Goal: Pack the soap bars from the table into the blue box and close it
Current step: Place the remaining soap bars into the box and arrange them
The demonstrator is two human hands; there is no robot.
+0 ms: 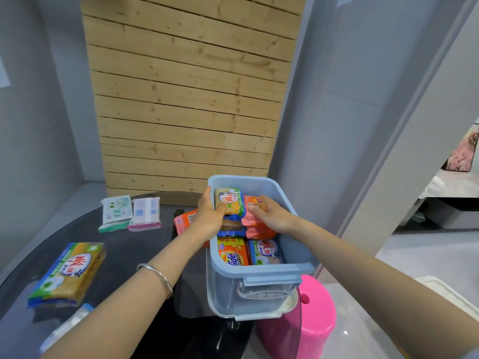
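The blue box [261,275] stands open at the table's right edge, with several wrapped soap bars inside. My left hand [208,215] grips a yellow-green soap bar [230,200] standing at the box's far end. My right hand [272,212] rests on an orange soap bar [255,202] atop a pink-orange stack [256,228]. A Tide bar [232,251] and a green-blue bar [267,251] lie at the near end. On the table lie a large yellow-green pack [68,272], a white-green pack [115,212], a white-pink pack [145,212] and an orange pack [182,221] beside the box.
The dark glass table [124,244] curves round at the left. A pink stool [311,314] stands below the box at the right. A wooden slat panel [186,99] leans against the wall behind. Another wrapped pack [67,325] shows partly under my left forearm.
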